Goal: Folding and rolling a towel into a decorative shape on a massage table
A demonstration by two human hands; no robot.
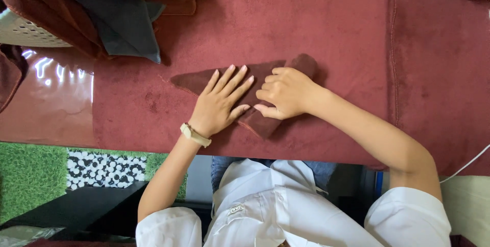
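- Left hand (220, 103) flat, fingers spread, pinning small maroon cloth (201, 79) so it stays put.
- Right hand (286, 92) curled, gripping cloth's rolled end at 3 o'clock.
- Cloth pile (117, 12) at 10 o'clock on large maroon spread (316, 17).

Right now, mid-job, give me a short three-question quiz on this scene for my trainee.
1. True or false: the left hand lies flat, fingers spread, on the folded cloth.
2. What is the right hand doing? A) curling over the rolled end of the cloth, B) lifting the basket, C) resting off the table.
3. Fill in: a pale ___ sits on the left wrist.

Key:
1. True.
2. A. Its fingers are bent over the rolled end beside the left hand.
3. Watch. The grey cloth stays in the pile at upper left, on the big red cloth.
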